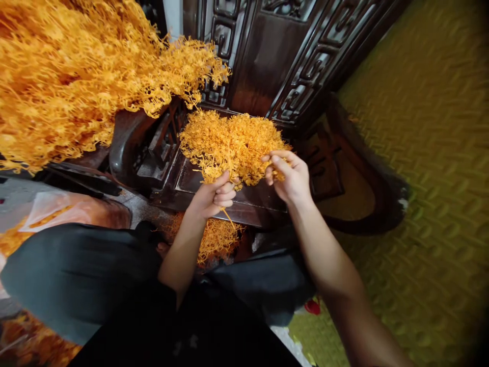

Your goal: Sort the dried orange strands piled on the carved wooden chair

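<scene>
A heap of orange plastic-looking sprigs (229,135), curly and tangled, lies on the seat of a dark carved wooden chair (244,216). At the heap's front edge my left hand (216,196) is closed in a fist around an orange stem, whose thin tail (228,218) sticks out below the fingers. Its curly top merges with the heap behind. Against the heap's right side my right hand (292,176) is curled, thumb and forefinger pinched together. Some orange sprig (279,175) shows among those fingers, partly hidden by them.
A much larger orange pile (76,76) rests at the left, over the chair's dark armrest (128,142). More orange strands (219,239) lie below the seat. A pale plastic bag (76,209) stands at lower left. Yellow-green textured matting (431,168) fills the right.
</scene>
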`<state>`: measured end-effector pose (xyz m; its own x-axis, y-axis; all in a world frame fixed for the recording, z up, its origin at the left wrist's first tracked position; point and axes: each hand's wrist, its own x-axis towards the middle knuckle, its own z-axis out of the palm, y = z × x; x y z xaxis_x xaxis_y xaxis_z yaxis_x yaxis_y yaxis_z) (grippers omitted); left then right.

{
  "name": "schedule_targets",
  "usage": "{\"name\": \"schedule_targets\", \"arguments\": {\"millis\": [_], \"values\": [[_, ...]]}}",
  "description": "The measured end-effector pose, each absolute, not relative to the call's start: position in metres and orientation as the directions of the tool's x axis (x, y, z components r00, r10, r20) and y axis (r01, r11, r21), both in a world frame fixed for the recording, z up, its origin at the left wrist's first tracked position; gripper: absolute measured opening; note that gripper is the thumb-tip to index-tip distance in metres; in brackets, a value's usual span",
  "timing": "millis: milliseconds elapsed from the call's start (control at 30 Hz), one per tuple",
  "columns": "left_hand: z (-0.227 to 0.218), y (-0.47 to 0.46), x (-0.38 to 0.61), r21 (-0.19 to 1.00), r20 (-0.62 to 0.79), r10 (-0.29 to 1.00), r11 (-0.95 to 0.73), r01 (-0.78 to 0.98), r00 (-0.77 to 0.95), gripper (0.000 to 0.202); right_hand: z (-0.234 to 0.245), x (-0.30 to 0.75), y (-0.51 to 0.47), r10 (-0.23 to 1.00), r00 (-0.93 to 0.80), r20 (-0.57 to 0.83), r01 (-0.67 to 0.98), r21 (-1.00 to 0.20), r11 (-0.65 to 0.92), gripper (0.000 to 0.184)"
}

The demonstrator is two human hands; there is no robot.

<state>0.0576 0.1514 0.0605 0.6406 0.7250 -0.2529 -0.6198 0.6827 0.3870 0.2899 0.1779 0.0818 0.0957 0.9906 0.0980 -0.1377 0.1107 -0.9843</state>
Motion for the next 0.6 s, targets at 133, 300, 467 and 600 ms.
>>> {"name": "schedule_targets", "arguments": {"millis": [133, 300, 467, 600], "values": [[0.058, 0.15, 0.069, 0.386, -0.249, 0.722, 0.685, -0.618, 0.646, 0.031, 0.083, 0.257, 0.153, 0.965, -0.127, 0.229, 0.189, -0.95, 0.25, 0.036], [0.054, 0.148, 0.078, 0.403, -0.273, 0.718, 0.689, -0.602, 0.64, 0.038, 0.083, 0.252, 0.146, 0.801, -0.341, 0.492, 0.48, -0.642, 0.598, 0.029], [0.062, 0.143, 0.077, 0.46, -0.207, 0.688, 0.696, -0.552, 0.696, 0.037, 0.087, 0.264, 0.15, 0.825, -0.293, 0.482, 0.465, -0.683, 0.564, 0.019], [0.071, 0.14, 0.065, 0.522, -0.216, 0.729, 0.648, -0.554, 0.649, 0.029, 0.103, 0.278, 0.159, 0.902, -0.207, 0.379, 0.376, -0.82, 0.431, 0.032]]}}
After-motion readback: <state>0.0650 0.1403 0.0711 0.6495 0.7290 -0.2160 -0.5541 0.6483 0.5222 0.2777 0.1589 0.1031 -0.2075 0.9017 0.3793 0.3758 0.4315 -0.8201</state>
